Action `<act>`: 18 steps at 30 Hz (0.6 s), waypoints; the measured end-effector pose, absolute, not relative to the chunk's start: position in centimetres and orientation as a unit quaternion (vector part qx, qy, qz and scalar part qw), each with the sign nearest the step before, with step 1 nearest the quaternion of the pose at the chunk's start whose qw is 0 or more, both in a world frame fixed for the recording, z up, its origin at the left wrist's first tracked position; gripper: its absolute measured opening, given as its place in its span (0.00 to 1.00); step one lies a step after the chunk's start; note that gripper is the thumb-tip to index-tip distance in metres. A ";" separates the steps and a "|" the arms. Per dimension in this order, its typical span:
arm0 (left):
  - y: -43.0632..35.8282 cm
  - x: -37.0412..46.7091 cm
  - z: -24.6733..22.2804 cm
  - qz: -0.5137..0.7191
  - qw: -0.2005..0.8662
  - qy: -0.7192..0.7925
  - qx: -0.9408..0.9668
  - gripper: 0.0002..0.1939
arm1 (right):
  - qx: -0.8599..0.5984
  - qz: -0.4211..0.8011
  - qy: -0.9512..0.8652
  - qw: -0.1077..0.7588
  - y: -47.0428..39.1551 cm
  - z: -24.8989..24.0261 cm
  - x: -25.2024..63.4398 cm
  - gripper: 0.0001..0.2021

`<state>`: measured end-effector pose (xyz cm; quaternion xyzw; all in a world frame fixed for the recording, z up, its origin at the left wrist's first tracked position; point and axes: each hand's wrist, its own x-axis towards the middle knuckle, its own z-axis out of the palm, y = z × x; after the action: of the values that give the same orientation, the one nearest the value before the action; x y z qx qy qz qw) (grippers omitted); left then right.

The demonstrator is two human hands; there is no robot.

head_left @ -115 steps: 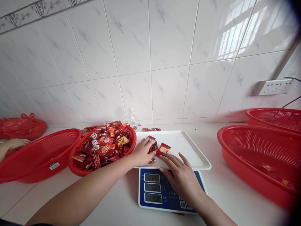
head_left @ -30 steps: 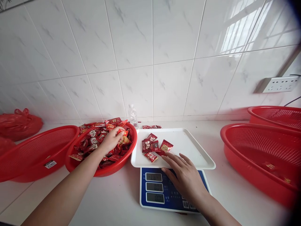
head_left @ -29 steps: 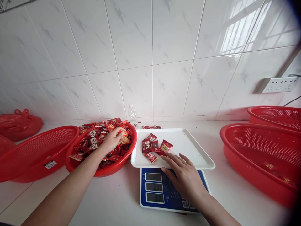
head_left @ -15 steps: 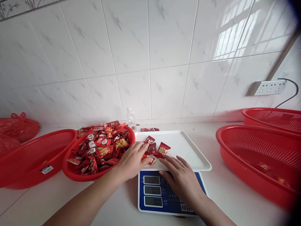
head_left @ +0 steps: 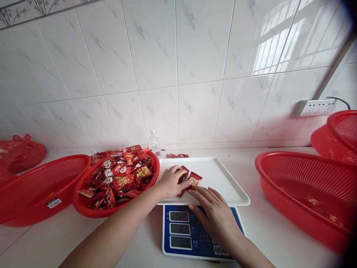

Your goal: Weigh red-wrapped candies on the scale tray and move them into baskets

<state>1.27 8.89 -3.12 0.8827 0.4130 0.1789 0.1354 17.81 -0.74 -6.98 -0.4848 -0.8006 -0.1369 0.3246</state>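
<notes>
Only a few red packets [head_left: 196, 177] lie on the tray [head_left: 223, 184], by the half-curled left hand [head_left: 170, 182], its grip unclear, and the loosely spread right hand [head_left: 216, 210], seemingly holding nothing, while many more fill a basket [head_left: 82, 208].

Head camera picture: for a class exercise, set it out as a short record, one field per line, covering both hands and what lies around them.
Left hand: over red packets on the white tray; grip unclear
Right hand: open, above the blue scale panel and the tray's near edge
Left of tray: red basket heaped with wrapped packets
Behind tray: clear bottle, upright
Right of tray: deep red basket, blurred contents
Backdrop: tiled wall, power strip at right
</notes>
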 end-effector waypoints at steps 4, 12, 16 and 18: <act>8.2 1.1 -3.1 0.211 0.139 0.409 0.877 0.26 | -0.509 -0.152 -0.787 0.314 -0.7 -7.2 17.9 0.17; 7.7 -0.6 -1.4 0.298 0.101 0.373 0.873 0.16 | -0.488 -0.168 -0.807 0.286 -0.5 -7.8 18.1 0.20; 9.8 -4.2 0.4 0.264 0.070 0.458 0.846 0.16 | -0.484 -0.169 -0.811 0.283 -0.6 -7.5 18.2 0.19; 11.0 -6.7 0.8 0.215 0.069 0.511 0.829 0.15 | -0.484 -0.170 -0.810 0.285 -0.6 -7.5 18.2 0.19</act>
<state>-6.67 11.05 0.78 0.8292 0.5114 0.2149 0.0690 18.16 -0.55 -7.47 -0.4838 -0.8096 -0.1702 0.2854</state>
